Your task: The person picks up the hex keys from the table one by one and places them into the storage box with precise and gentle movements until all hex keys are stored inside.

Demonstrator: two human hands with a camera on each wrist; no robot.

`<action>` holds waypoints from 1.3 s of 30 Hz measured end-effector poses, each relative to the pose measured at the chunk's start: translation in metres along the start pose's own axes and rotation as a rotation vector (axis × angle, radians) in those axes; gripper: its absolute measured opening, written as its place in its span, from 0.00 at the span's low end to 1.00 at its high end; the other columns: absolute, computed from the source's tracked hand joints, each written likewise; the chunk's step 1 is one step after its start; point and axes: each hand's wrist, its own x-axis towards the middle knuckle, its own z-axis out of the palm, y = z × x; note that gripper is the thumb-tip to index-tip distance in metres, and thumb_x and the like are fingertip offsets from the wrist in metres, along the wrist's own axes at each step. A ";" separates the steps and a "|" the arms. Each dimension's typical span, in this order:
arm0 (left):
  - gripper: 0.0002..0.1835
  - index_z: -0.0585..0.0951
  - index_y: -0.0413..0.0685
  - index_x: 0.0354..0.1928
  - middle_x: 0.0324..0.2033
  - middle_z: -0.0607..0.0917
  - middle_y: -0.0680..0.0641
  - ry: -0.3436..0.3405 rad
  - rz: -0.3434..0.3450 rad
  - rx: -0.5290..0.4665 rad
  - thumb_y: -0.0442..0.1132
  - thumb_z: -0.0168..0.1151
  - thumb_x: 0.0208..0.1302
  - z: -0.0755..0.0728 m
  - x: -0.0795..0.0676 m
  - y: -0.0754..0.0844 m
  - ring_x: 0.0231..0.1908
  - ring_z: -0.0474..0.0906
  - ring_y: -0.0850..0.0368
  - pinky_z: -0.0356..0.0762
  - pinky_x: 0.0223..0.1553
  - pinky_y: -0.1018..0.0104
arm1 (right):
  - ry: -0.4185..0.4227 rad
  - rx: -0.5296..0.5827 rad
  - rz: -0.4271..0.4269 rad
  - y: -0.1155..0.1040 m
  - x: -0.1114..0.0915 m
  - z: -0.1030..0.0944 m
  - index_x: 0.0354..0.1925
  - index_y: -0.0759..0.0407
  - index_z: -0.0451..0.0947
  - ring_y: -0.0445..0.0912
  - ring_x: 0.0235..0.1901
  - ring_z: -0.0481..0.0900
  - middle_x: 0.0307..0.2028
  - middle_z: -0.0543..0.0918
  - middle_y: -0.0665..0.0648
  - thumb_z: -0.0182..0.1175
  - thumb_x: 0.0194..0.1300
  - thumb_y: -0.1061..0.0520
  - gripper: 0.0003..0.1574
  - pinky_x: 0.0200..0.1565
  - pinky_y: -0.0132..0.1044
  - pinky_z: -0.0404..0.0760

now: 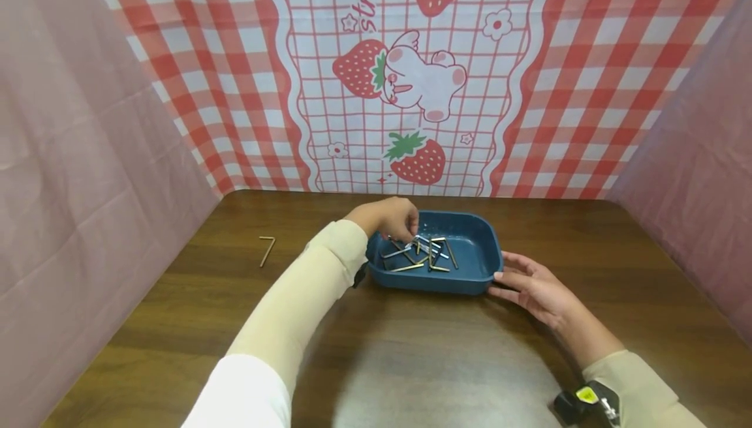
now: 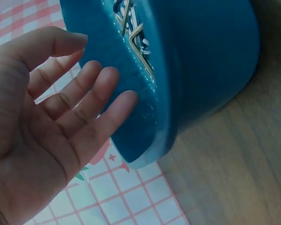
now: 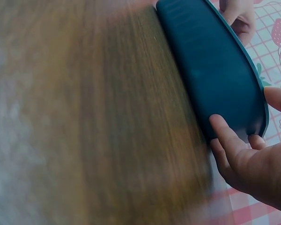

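A dark blue rectangular tray stands on the table and holds several L-shaped hex keys in gold, silver and black. Over its left part hovers my left hand, palm turned inward, fingers loosely bent. In the left wrist view no object shows in that hand, though the index fingertip is hidden behind the thumb. My right hand grips the tray's right end. The right wrist view shows its thumb at the rim and its fingers against the outer wall.
One gold hex key lies alone on the wooden table, left of the tray. A red-and-white checked cloth with strawberries hangs behind the table. Pinkish cloths hang at both sides.
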 end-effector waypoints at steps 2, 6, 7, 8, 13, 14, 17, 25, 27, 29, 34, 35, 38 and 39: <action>0.04 0.80 0.46 0.33 0.27 0.81 0.51 0.035 0.029 0.032 0.33 0.66 0.58 0.002 -0.001 -0.001 0.23 0.76 0.60 0.81 0.29 0.64 | 0.003 0.008 -0.001 0.000 0.000 0.000 0.72 0.73 0.40 0.48 0.49 0.81 0.56 0.74 0.59 0.55 0.69 0.66 0.45 0.52 0.50 0.77; 0.06 0.81 0.45 0.35 0.28 0.81 0.51 0.079 0.093 0.110 0.34 0.68 0.55 0.004 -0.004 0.000 0.27 0.75 0.60 0.75 0.29 0.70 | -0.004 0.014 -0.008 0.000 -0.001 0.000 0.72 0.73 0.40 0.48 0.49 0.81 0.55 0.75 0.58 0.55 0.69 0.67 0.44 0.52 0.50 0.77; 0.07 0.82 0.45 0.36 0.29 0.81 0.51 0.079 0.108 0.123 0.34 0.69 0.55 0.005 -0.006 0.000 0.28 0.75 0.60 0.74 0.31 0.70 | -0.002 0.016 -0.005 0.000 -0.001 0.000 0.72 0.73 0.40 0.48 0.49 0.80 0.55 0.75 0.58 0.55 0.69 0.67 0.44 0.52 0.50 0.77; 0.08 0.82 0.44 0.37 0.29 0.81 0.52 0.079 0.124 0.142 0.35 0.69 0.55 0.006 -0.007 0.001 0.29 0.75 0.60 0.73 0.32 0.70 | -0.003 0.016 -0.003 0.000 -0.001 0.000 0.72 0.73 0.40 0.48 0.50 0.80 0.55 0.75 0.58 0.55 0.69 0.67 0.44 0.52 0.50 0.77; 0.09 0.82 0.44 0.40 0.30 0.81 0.52 0.076 0.161 0.178 0.35 0.67 0.57 0.009 -0.016 0.003 0.32 0.75 0.59 0.74 0.35 0.69 | 0.009 0.012 0.007 0.000 -0.001 0.000 0.72 0.73 0.39 0.48 0.50 0.80 0.56 0.73 0.59 0.54 0.69 0.67 0.45 0.53 0.50 0.77; 0.09 0.82 0.44 0.41 0.31 0.81 0.51 0.082 0.166 0.188 0.35 0.67 0.57 0.010 -0.018 0.004 0.33 0.75 0.59 0.74 0.35 0.69 | 0.011 0.008 0.007 0.000 0.000 0.000 0.73 0.73 0.39 0.48 0.50 0.80 0.57 0.72 0.60 0.54 0.69 0.66 0.45 0.53 0.50 0.77; 0.10 0.82 0.44 0.42 0.33 0.83 0.49 0.110 0.175 0.225 0.36 0.67 0.57 0.010 -0.025 0.005 0.33 0.76 0.59 0.74 0.37 0.67 | 0.018 0.003 0.005 0.001 0.001 0.000 0.73 0.73 0.39 0.48 0.50 0.80 0.58 0.70 0.62 0.55 0.69 0.66 0.45 0.53 0.50 0.76; 0.13 0.82 0.45 0.45 0.38 0.83 0.47 0.169 0.160 0.251 0.37 0.68 0.57 0.011 -0.043 0.001 0.38 0.77 0.57 0.76 0.42 0.63 | 0.026 0.001 0.003 0.001 0.000 0.001 0.72 0.73 0.39 0.49 0.51 0.79 0.59 0.68 0.64 0.55 0.69 0.66 0.45 0.53 0.49 0.76; 0.13 0.82 0.46 0.45 0.38 0.83 0.48 0.194 0.154 0.242 0.38 0.68 0.57 0.011 -0.049 -0.001 0.38 0.77 0.58 0.76 0.42 0.64 | 0.027 0.002 0.002 0.001 0.000 0.002 0.72 0.73 0.40 0.49 0.51 0.79 0.59 0.68 0.65 0.55 0.69 0.66 0.45 0.53 0.49 0.77; 0.12 0.83 0.46 0.45 0.37 0.83 0.49 0.224 0.156 0.236 0.38 0.68 0.58 0.012 -0.054 -0.003 0.37 0.76 0.59 0.76 0.41 0.65 | 0.026 0.005 0.001 0.001 0.000 0.002 0.72 0.74 0.40 0.49 0.51 0.79 0.59 0.68 0.65 0.55 0.69 0.66 0.45 0.53 0.49 0.77; 0.12 0.82 0.47 0.44 0.35 0.82 0.49 0.293 0.157 0.228 0.37 0.67 0.57 0.014 -0.068 -0.009 0.34 0.74 0.58 0.75 0.38 0.64 | 0.026 0.007 0.001 0.001 0.000 0.003 0.72 0.74 0.39 0.49 0.51 0.79 0.60 0.68 0.66 0.55 0.69 0.66 0.45 0.54 0.50 0.76; 0.12 0.82 0.47 0.44 0.35 0.81 0.49 0.305 0.154 0.229 0.38 0.68 0.57 0.014 -0.071 -0.010 0.34 0.74 0.58 0.74 0.38 0.64 | 0.026 0.005 0.001 0.001 -0.001 0.003 0.72 0.73 0.39 0.49 0.51 0.79 0.60 0.68 0.66 0.55 0.69 0.66 0.45 0.54 0.50 0.76; 0.12 0.82 0.47 0.43 0.33 0.80 0.50 0.347 0.149 0.230 0.39 0.69 0.56 0.014 -0.080 -0.014 0.33 0.74 0.58 0.75 0.38 0.64 | 0.029 0.005 0.001 0.000 -0.001 0.003 0.72 0.74 0.39 0.49 0.51 0.80 0.60 0.67 0.67 0.55 0.69 0.66 0.46 0.54 0.50 0.76; 0.12 0.82 0.47 0.43 0.34 0.80 0.51 0.360 0.148 0.229 0.39 0.69 0.56 0.014 -0.083 -0.015 0.33 0.75 0.59 0.75 0.38 0.64 | 0.029 0.005 0.001 0.000 -0.001 0.003 0.72 0.74 0.39 0.49 0.51 0.80 0.60 0.67 0.67 0.55 0.69 0.66 0.46 0.54 0.50 0.76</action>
